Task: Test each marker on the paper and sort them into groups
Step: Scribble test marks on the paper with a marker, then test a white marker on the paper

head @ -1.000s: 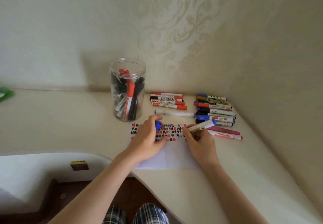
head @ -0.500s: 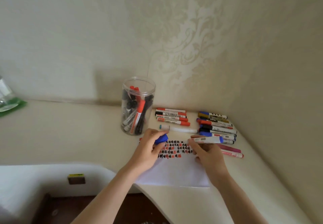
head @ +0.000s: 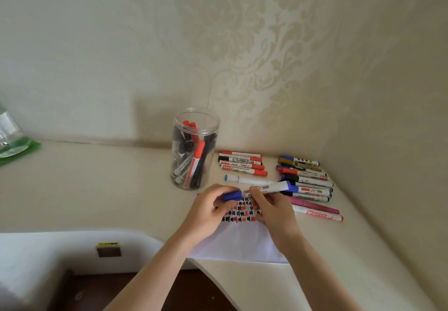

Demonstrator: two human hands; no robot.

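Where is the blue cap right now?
In the head view, the blue cap is pinched in the left hand, just above the paper, at the tip of the marker held by the right hand.

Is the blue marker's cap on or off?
Cannot tell: the left hand brings the blue cap to the marker; fingers hide the joint.

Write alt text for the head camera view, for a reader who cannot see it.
Two hands bring a blue cap, held by the left hand, to a white marker gripped by the right hand, above paper covered in red and black test marks. Behind stand a clear jar of markers and two sorted rows of markers on a cream table.
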